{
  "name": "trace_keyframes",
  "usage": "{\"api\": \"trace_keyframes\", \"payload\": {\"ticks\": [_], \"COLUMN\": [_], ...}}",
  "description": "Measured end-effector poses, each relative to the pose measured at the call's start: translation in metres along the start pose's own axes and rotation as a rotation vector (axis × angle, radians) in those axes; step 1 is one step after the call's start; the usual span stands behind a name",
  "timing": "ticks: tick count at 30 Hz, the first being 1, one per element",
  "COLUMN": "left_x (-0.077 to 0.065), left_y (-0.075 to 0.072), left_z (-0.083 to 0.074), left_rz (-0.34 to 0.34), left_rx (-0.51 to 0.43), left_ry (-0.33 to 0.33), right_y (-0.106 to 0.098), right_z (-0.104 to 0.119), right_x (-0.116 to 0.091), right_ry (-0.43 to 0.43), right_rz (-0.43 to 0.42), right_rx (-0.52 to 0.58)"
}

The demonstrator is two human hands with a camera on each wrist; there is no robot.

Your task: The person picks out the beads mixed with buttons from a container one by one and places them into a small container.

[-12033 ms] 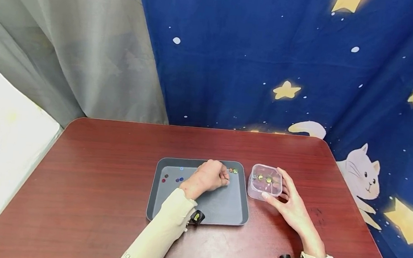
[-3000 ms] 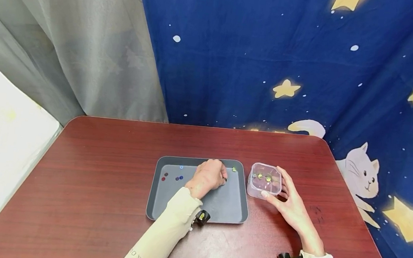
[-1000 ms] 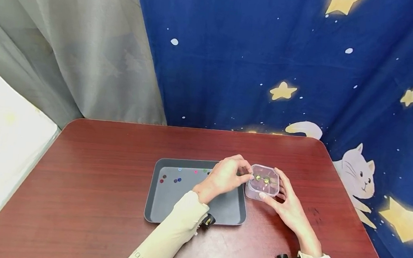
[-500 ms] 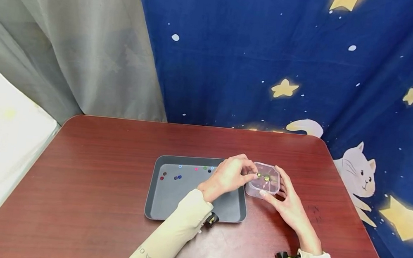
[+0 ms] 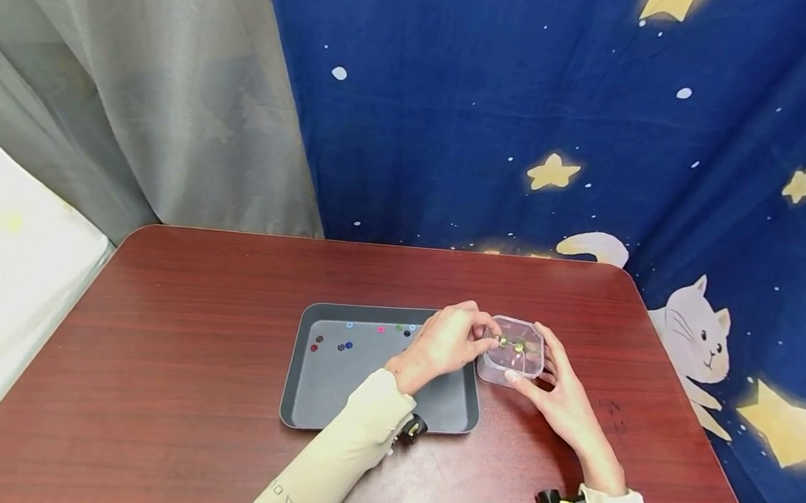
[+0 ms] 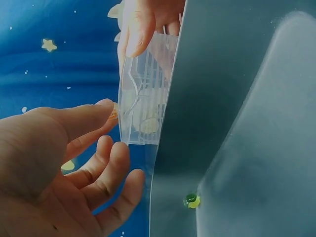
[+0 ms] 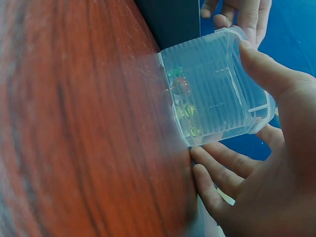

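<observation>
In the head view my left hand (image 5: pixel 443 343) reaches over the right end of a grey tray (image 5: pixel 381 399) to the rim of a clear plastic box (image 5: pixel 512 367). Between its thumb and index finger, a small orange marble (image 6: pixel 114 112) shows in the left wrist view, right at the box's rim; the fingers partly cover it. My right hand (image 5: pixel 564 397) holds the box from the right, thumb on the near side and fingers on the far side. Several glass marbles (image 7: pixel 185 109), green, red and yellow, lie at the box's bottom. A green and yellow marble (image 6: pixel 192 201) sits in the tray.
More small round pieces lie in the tray, among them a pink one (image 5: pixel 381 329), a red one (image 5: pixel 313 348) and a blue one (image 5: pixel 349 345). The dark red wooden table (image 5: pixel 181 360) carries tray and box. Behind it hangs a blue starry curtain (image 5: pixel 422 124).
Three seconds ago my left hand was down in the tray; it has since moved right to the box's rim, uncovering several pieces. My right hand stays on the box.
</observation>
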State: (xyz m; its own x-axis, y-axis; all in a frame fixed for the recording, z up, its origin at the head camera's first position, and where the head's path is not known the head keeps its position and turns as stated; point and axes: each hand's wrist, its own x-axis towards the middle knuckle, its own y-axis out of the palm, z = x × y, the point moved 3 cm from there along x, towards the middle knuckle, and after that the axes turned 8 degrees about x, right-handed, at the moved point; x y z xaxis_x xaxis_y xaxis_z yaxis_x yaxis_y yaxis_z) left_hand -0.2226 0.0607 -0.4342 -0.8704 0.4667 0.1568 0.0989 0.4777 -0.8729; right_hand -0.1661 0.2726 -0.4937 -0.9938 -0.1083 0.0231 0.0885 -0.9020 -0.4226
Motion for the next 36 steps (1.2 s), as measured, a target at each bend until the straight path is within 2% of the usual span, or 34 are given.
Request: {"api": "trace_keyframes", "payload": {"ticks": [12, 36], "left_x": [-0.0009, 0.0003], "left_y": [0.0025, 0.0053], "left_z": [0.0003, 0.0044], "left_rz": [0.065, 0.091], "left_rx": [-0.002, -0.046], "left_ry": [-0.01, -0.016], "right_y": [0.0, -0.0006], "right_z": [-0.0021, 0.003], "right_x": [-0.0009, -0.0015], "right_ry": [0.016, -0.004], "right_rz": [0.002, 0.003], "right_rx": [-0.001, -0.008]}}
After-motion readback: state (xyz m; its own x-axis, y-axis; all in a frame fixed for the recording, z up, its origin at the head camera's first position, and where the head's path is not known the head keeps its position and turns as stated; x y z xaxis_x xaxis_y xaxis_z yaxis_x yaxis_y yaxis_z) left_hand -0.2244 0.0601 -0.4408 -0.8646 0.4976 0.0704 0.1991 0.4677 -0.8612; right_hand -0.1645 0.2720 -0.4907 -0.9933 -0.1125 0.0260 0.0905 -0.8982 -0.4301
